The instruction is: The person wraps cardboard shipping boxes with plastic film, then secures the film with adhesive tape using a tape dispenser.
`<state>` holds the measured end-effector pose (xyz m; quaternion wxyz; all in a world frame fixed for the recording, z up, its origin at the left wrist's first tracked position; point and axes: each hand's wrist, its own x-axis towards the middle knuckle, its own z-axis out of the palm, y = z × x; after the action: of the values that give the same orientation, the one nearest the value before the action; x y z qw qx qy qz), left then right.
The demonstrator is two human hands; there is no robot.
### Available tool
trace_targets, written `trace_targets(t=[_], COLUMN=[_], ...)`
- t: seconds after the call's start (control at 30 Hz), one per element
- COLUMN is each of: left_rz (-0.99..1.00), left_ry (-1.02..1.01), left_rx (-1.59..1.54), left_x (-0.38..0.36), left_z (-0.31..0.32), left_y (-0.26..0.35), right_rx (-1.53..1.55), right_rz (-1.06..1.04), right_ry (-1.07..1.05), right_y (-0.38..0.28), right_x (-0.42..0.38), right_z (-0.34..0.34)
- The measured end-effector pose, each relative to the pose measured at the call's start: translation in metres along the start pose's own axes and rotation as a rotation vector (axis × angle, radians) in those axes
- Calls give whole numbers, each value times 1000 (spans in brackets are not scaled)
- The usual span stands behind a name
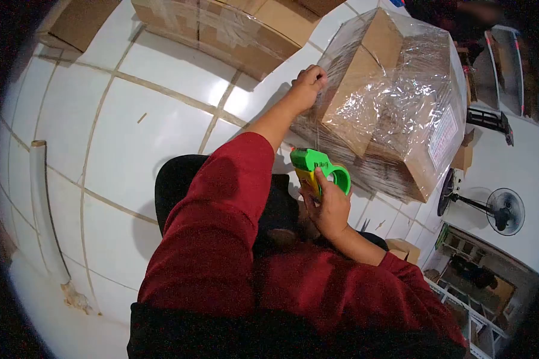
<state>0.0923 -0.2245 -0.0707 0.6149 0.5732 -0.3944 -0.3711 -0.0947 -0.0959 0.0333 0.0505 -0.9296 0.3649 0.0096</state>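
A large cardboard box (365,78) wrapped in shiny clear plastic rests on the tiled floor, with a printed white label (443,136) on its right side. My left hand (310,84) is at the box's left edge, its fingers curled closed; what they pinch is too small to make out. Closer to my body, my right hand (330,209) grips a green and yellow tape dispenser (310,160) beside the box's lower corner.
Another taped carton (221,33) lies at the top, and a brown box (84,24) at the upper left. A long white roll (47,209) is on the left floor. To the right are a standing fan (504,210) and shelves (461,311). Part of another person (461,15) shows at the upper right.
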Motion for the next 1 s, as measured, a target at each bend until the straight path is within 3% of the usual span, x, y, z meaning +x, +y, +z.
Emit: trace_targets(t=[0.07, 0.2, 0.3, 0.37, 0.47, 0.5, 0.57, 0.6, 0.63, 0.7, 0.77, 1.0], left_rz=[65, 18, -78, -98, -133, -131, -122, -241, -238, -91, -68, -269], left_ry=[138, 101, 212, -196, -341, -348, -53, -81, -104, -261, -321, -260], left_rx=[-19, 11, 31, -54, 130, 132, -184, -377, -367, -243, -307, -309], left_x=[-1, -2, 3, 8, 15, 15, 15, 4, -8, -19, -20, -29], left_z=[15, 23, 28, 20, 14, 8, -6, -18, -8, 11, 12, 8], left_y=[-6, -21, -29, -34, -32, -33, -30, 15, 21, 24, 26, 47], right_rx=[3, -4, -8, 1, 18, 24, 23, 24, 29, 62, 67, 104], right_rz=[-14, -19, -34, -40, -45, -38, -40, -49, -29, -5, 58, 120], right_ry=[16, -45, 1, 21, 44, 40, 36, 27, 41, 48, 78, 72], right_y=[5, 12, 20, 26, 31, 32, 36, 38, 39, 40, 45, 105], right_x=[1, 4, 1, 1, 1, -1, -4, -8, -11, -11, -18, -76], right_z=[0, -2, 4, 3, 3, 2, 3, 2, 2, 2, 0, -16])
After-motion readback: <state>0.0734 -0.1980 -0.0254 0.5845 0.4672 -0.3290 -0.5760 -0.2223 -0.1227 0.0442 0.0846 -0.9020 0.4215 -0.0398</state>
